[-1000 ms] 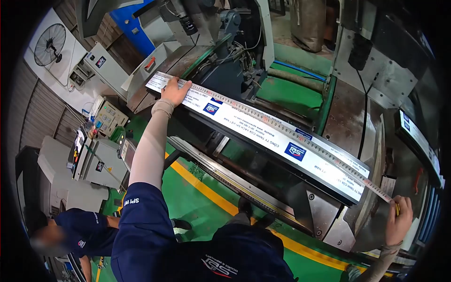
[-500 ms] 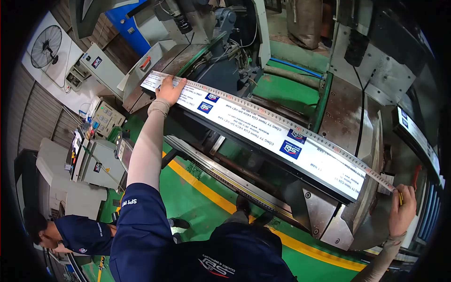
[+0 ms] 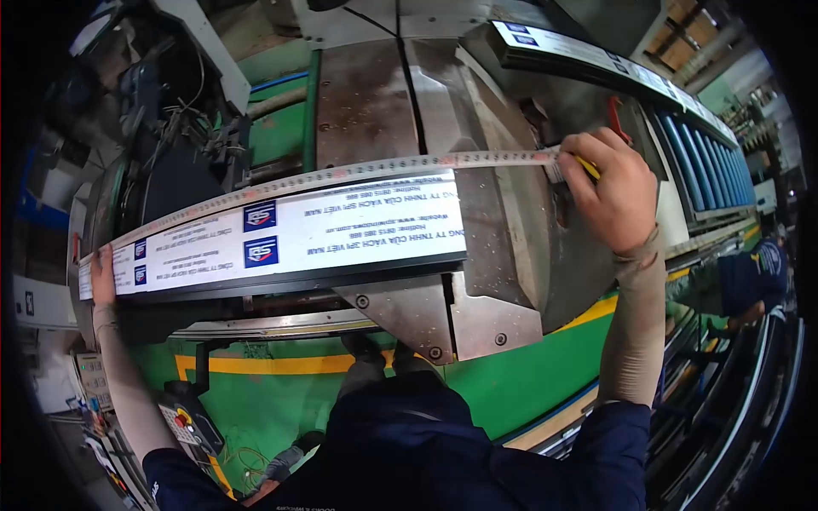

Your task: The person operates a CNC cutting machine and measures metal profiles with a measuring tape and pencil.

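A long dark profile (image 3: 358, 226) with white printed film and blue logos lies across the machine bed. The blade of a tape measure (image 3: 383, 169) is stretched along its far edge and runs past the profile's right end. At the left end, my left hand (image 3: 103, 277) presses the blade to the profile with its fingers; the tip of the blade is hard to make out. Beyond the right end, my right hand (image 3: 609, 192) is closed around the tape measure's case, of which a yellow bit shows. That hand is apart from the profile.
Another film-covered profile (image 3: 588, 53) lies at the back right. Blue rollers (image 3: 700, 162) stand to the right. Below the bed, a control panel (image 3: 192, 426) sits at lower left. A co-worker (image 3: 754, 277) bends at the far right, near stacked long profiles (image 3: 724, 409).
My view has swung to the right, so the profile now appears further left and more level. Both hands keep their places on the tape measure, its blade still stretched between them.
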The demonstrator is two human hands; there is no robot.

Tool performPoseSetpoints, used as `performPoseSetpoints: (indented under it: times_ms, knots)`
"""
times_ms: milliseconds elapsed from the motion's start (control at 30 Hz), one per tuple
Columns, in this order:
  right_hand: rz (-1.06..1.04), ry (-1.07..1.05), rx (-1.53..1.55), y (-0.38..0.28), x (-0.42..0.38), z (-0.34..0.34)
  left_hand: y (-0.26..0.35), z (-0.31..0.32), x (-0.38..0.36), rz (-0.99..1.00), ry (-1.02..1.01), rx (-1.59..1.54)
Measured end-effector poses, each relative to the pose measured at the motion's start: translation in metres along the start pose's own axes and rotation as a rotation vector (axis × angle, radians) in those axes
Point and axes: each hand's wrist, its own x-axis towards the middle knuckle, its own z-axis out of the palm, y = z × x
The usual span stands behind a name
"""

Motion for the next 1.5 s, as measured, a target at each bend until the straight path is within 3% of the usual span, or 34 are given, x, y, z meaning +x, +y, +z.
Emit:
performPoseSetpoints:
  times_ms: [333, 433, 533, 1033, 1500]
  knots:
    - [-0.002, 0.031, 0.019, 0.012, -0.005, 0.024, -0.015, 0.001, 0.008, -0.071, -0.125, -0.348]
    - [0.005, 0.019, 0.023, 0.013, -0.005, 0.026, -0.019, 0.001, 0.01, -0.081, -0.053, -0.271]
    - [0.02, 0.01, 0.023, 0.013, -0.005, 0.027, -0.019, 0.001, 0.009, -0.103, -0.129, -0.386]
    - [0.003, 0.007, 0.04, 0.013, -0.001, 0.03, -0.026, 0.001, 0.013, -0.081, -0.097, -0.29]
    - [-0.001, 0.04, 0.036, 0.014, -0.001, 0.033, -0.011, 0.001, 0.005, -0.122, -0.108, -0.404]
